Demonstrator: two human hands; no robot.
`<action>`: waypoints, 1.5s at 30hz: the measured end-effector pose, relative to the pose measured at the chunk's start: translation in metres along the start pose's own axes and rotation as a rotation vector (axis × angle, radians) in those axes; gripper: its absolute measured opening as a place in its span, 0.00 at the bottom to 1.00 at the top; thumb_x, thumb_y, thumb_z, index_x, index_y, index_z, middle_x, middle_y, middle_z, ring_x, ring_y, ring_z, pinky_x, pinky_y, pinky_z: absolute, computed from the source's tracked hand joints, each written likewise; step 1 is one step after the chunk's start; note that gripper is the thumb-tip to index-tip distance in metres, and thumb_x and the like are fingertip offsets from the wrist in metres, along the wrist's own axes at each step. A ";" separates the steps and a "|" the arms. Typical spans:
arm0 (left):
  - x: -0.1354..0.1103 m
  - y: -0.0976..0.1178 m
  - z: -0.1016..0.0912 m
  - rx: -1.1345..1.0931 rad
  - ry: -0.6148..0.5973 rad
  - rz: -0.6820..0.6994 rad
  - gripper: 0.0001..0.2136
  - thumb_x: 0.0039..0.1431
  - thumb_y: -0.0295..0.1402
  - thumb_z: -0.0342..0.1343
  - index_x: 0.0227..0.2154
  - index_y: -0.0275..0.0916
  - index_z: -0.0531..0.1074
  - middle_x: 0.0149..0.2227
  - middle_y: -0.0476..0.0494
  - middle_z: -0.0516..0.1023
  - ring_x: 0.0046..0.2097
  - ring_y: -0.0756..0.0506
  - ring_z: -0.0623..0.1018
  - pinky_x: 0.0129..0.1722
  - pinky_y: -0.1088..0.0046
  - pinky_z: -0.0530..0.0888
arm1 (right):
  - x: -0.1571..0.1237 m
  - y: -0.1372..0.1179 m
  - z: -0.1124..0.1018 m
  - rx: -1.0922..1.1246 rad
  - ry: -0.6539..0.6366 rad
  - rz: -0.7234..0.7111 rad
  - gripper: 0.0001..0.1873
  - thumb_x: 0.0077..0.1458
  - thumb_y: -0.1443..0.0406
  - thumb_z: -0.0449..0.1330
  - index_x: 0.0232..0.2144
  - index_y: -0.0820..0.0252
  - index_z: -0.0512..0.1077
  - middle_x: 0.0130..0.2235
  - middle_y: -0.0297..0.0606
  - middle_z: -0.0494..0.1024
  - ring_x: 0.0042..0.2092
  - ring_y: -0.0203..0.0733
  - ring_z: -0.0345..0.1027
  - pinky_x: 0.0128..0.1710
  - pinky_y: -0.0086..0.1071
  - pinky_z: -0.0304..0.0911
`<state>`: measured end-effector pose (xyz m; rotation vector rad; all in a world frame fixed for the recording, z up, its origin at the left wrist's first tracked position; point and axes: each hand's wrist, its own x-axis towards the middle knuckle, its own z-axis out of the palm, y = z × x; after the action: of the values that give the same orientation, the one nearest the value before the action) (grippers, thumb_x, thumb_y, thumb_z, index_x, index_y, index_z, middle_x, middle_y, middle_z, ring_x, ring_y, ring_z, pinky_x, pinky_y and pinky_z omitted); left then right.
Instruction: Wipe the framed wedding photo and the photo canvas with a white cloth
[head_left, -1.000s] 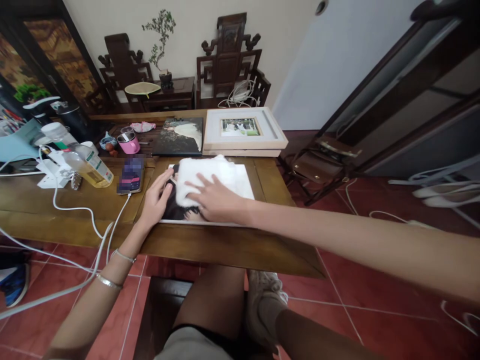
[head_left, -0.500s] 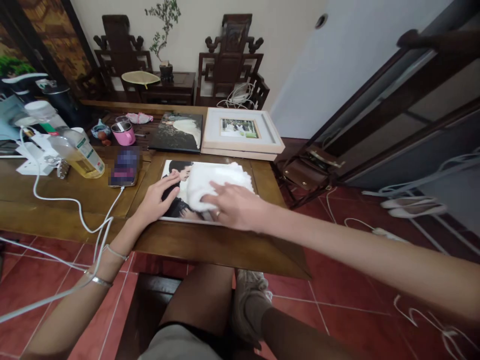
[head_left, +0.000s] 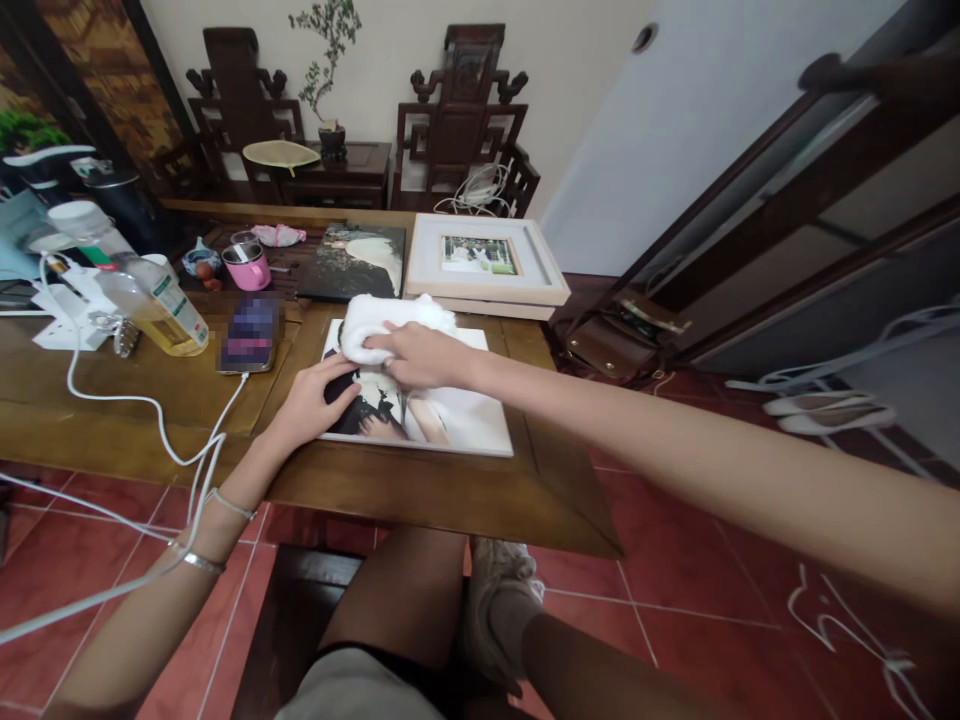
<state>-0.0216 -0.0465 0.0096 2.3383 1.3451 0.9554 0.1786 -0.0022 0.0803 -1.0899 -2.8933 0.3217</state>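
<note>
A photo panel (head_left: 469,410) with a white edge lies flat on the wooden table, close to its front edge. My left hand (head_left: 311,400) rests on the panel's left side, fingers stretched out and holding nothing. In my right hand (head_left: 424,355) is a folded white cloth (head_left: 394,315), pressed on the upper left part of the panel. The cloth covers the top of the picture and reaches a little past its far edge. My left fingertips lie close to the cloth's lower edge; whether they touch it I cannot tell.
Behind the panel lie a dark photo panel (head_left: 352,265) and a framed photo (head_left: 480,255). To the left are a phone (head_left: 249,335) on a white cable, a pink mug (head_left: 247,268) and a bottle of yellow liquid (head_left: 161,305). A brown bag (head_left: 619,345) hangs right.
My right hand has slid the white cloth left and away from me across the panel, uncovering the panel's right side. My left hand has stayed in place.
</note>
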 end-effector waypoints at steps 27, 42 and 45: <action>0.000 0.001 -0.001 -0.035 -0.001 0.019 0.18 0.60 0.39 0.53 0.50 0.37 0.73 0.55 0.40 0.72 0.60 0.42 0.68 0.61 0.61 0.63 | -0.080 0.033 0.018 -0.163 -0.030 -0.005 0.31 0.47 0.76 0.52 0.56 0.63 0.65 0.64 0.51 0.56 0.65 0.60 0.42 0.57 0.59 0.49; 0.000 0.002 0.000 -0.040 0.002 -0.008 0.18 0.60 0.39 0.54 0.51 0.37 0.72 0.55 0.40 0.72 0.60 0.42 0.68 0.61 0.59 0.63 | -0.135 -0.065 0.007 -0.001 -0.295 0.115 0.36 0.38 0.79 0.52 0.53 0.59 0.69 0.63 0.46 0.59 0.64 0.67 0.43 0.52 0.61 0.59; 0.000 0.002 0.000 -0.036 -0.001 -0.008 0.19 0.59 0.39 0.54 0.50 0.36 0.73 0.55 0.40 0.72 0.60 0.42 0.68 0.61 0.59 0.63 | -0.126 -0.049 0.009 -0.016 -0.197 0.075 0.36 0.39 0.80 0.51 0.53 0.59 0.68 0.61 0.47 0.62 0.65 0.63 0.44 0.53 0.59 0.58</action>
<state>-0.0209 -0.0474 0.0107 2.3052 1.3244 0.9679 0.2409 -0.1221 0.0862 -1.2383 -3.0333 0.4328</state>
